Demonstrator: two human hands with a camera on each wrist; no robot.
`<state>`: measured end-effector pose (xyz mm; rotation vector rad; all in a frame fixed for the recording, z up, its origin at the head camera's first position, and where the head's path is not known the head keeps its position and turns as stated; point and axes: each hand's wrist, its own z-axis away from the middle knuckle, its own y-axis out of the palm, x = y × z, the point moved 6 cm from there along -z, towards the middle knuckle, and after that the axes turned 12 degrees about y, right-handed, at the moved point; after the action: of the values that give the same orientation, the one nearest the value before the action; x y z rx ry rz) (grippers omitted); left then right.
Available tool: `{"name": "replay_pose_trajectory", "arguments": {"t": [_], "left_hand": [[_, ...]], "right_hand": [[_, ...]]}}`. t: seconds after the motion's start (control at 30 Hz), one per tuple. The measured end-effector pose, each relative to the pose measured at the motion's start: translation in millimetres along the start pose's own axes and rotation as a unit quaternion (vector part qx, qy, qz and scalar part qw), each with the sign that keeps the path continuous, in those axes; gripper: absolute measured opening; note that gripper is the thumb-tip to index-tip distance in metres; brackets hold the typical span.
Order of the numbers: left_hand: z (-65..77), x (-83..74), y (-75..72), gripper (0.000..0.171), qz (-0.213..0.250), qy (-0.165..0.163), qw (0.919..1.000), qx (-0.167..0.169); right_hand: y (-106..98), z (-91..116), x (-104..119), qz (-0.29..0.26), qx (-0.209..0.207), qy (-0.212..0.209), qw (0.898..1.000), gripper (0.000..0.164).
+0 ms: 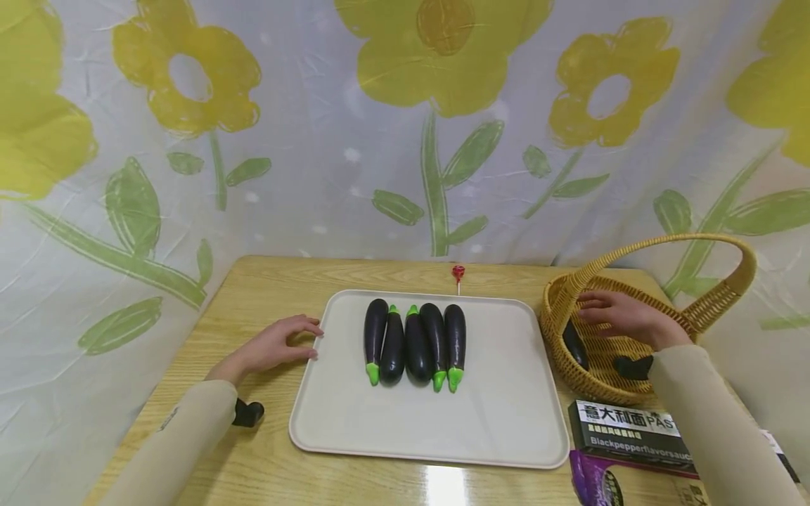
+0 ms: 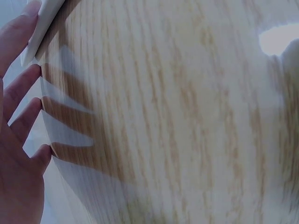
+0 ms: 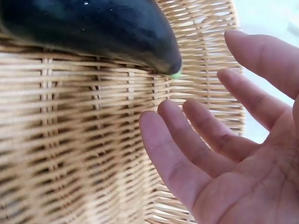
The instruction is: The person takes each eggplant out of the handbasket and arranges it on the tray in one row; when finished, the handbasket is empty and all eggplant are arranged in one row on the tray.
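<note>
Several dark eggplants (image 1: 418, 348) with green stems lie side by side on a white tray (image 1: 506, 422) in the head view. At the tray's left rim is my left hand (image 1: 278, 348), thumb and fingers spread; in the left wrist view the thumb meets the rim. My right hand (image 1: 623, 316) reaches inside a wicker basket (image 1: 607, 390) with a tall handle. Its fingers (image 3: 173, 154) are loosely extended and hold nothing. Beside it, one eggplant (image 3: 93, 32) rests against the woven wall, apart from the fingertips.
A red lollipop (image 1: 458, 272) lies behind the tray. In front of the basket are a black pasta box (image 1: 633, 436) and a purple packet (image 1: 591, 481), both near my right forearm. A flowered curtain (image 1: 316, 176) hangs behind the wooden table (image 1: 272, 281).
</note>
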<state>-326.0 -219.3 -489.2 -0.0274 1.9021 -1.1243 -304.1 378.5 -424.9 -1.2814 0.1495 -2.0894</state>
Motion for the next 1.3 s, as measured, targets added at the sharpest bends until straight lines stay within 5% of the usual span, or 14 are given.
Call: {"name": "replay_pose_trajectory", "arguments": {"t": [0.27,0.53,0.8,1.07,1.3], "left_hand": [[-0.2,0.3,-0.2,0.037,0.0,-0.004,1.0,0.002],[0.5,1.6,0.1,0.037,-0.006,-0.005,1.0,0.001],[0.7,2.3,0.9,0.037,-0.012,0.006,0.9999,0.0],[0.3,2.6,-0.1,0.035,-0.014,-0.001,0.9999,-0.004],[-0.5,1.8,-0.2,0.035,-0.011,0.001,0.9999,-0.004]], "right_hand": [[17.4,-20.2,-7.7,-0.019,0.049,0.026,0.998,0.058],[16.7,-18.4,-6.2,-0.001,0.02,0.031,0.999,0.054],[-0.2,-11.8,-15.4,0.027,-0.08,0.029,0.996,0.056],[7.0,-10.3,-21.1,-0.042,-0.008,0.041,0.998,0.06],[7.9,-2.2,-11.6,-0.009,-0.042,0.034,0.998,0.059]]}}
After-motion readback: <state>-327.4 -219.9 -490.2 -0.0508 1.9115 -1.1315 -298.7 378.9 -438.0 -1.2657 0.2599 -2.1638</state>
